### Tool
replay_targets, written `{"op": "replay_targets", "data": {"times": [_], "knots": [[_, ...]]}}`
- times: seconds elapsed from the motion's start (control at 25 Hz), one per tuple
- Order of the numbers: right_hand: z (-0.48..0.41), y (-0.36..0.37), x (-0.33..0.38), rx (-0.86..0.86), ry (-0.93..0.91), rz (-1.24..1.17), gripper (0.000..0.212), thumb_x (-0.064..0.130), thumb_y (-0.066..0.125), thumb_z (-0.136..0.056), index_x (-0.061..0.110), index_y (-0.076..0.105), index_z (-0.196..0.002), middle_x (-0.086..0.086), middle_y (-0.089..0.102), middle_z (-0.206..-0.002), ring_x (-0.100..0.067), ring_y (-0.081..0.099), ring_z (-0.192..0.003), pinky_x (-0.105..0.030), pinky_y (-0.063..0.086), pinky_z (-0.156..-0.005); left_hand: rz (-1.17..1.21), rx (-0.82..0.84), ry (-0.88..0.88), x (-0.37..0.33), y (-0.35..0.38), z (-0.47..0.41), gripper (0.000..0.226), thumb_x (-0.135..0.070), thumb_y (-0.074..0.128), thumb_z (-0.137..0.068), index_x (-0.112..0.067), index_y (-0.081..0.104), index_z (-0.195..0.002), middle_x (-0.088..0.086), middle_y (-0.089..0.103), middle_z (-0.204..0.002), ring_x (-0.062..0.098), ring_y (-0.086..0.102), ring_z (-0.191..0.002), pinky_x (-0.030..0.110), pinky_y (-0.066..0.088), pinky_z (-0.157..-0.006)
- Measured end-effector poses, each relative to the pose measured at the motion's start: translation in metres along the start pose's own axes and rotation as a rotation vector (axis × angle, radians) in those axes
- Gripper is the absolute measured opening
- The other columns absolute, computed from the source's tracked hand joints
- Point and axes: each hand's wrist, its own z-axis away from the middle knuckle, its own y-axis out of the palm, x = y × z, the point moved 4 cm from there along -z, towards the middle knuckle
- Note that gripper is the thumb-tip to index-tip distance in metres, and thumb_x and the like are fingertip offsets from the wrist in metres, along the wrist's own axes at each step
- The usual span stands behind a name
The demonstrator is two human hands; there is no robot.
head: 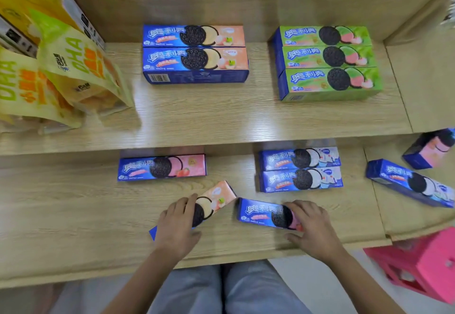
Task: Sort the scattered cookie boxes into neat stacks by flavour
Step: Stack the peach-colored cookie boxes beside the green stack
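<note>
Two hands were down on the front of the table [73, 215], each laid over its own loose box: the left hand [177, 225] pressed, fingers spread, on a tilted peach-flavoured box [216, 198], and the right hand [311, 225] curled over one end of a pink strawberry box [261, 212] lying just beside it. Whether either hand had truly closed round its box, or merely rested on top, could not be told. Sorted piles already stood elsewhere: a peach stack [195, 54] and a green stack [328, 62] on the raised shelf [209, 116] at the back, a lone strawberry box [162, 167] and a pair of white-cream boxes [300, 169] nearer the front. In my judgement the main risk was working both boxes at once; the two lay nearly corner to corner, so sliding one could knock the other askew or push it toward the table's near edge, where the peach box's blue end already lay close to the brink. Carrying the peach box up to its stack could also nudge that pile out of line. At the right, a further white-cream box [411, 182] ran out of the frame, and another box [429, 147] behind it was blurred, its flavour uncertain. The snack bags [61, 75] at the left were cut off too, and the small print on every box was too soft to read.
</note>
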Motion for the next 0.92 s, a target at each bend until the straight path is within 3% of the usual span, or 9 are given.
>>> {"op": "replay_targets", "data": {"times": [0.2, 0.4, 0.68, 0.92], "knots": [[-0.016, -0.001, 0.005, -0.055, -0.057, 0.066, 0.074, 0.029, 0.083, -0.044, 0.022, 0.052, -0.110, -0.003, 0.064, -0.099, -0.030, 0.061, -0.090, -0.039, 0.049, -0.072, 0.113, -0.006, -0.018, 0.005, -0.003, -0.009, 0.075, -0.012, 0.070, -0.055, -0.020, 0.047, -0.126, 0.007, 0.060, -0.114, 0.033, 0.056, -0.095, 0.041, 0.047, -0.073], [-0.023, -0.015, 0.024, -0.031, -0.164, 0.035, 0.064, 0.028, 0.077, -0.049, 0.023, 0.057, -0.110, 0.000, 0.065, -0.103, -0.027, 0.060, -0.094, -0.039, 0.050, -0.076, 0.306, -0.149, -0.067, 0.027, -0.028, 0.016, 0.074, -0.005, 0.071, -0.053, -0.020, 0.052, -0.123, 0.007, 0.062, -0.107, 0.031, 0.059, -0.091, 0.034, 0.047, -0.071], [-0.061, -0.034, 0.135, -0.069, -0.438, 0.065, 0.060, 0.038, 0.066, -0.052, 0.023, 0.053, -0.108, -0.002, 0.064, -0.101, -0.029, 0.059, -0.090, -0.040, 0.047, -0.072, 0.291, -0.353, -0.136, 0.101, -0.092, 0.079, 0.076, -0.003, 0.073, -0.052, -0.022, 0.053, -0.123, 0.004, 0.063, -0.105, 0.028, 0.059, -0.090, 0.031, 0.046, -0.070], [-0.101, 0.002, 0.235, -0.098, -0.450, 0.029, 0.064, 0.035, 0.073, -0.053, 0.022, 0.053, -0.112, -0.006, 0.064, -0.106, -0.033, 0.057, -0.096, -0.044, 0.045, -0.077, 0.291, -0.371, -0.141, 0.181, -0.123, 0.116, 0.072, -0.013, 0.067, -0.056, -0.022, 0.050, -0.125, 0.005, 0.060, -0.108, 0.026, 0.057, -0.091, 0.028, 0.040, -0.068]]}}
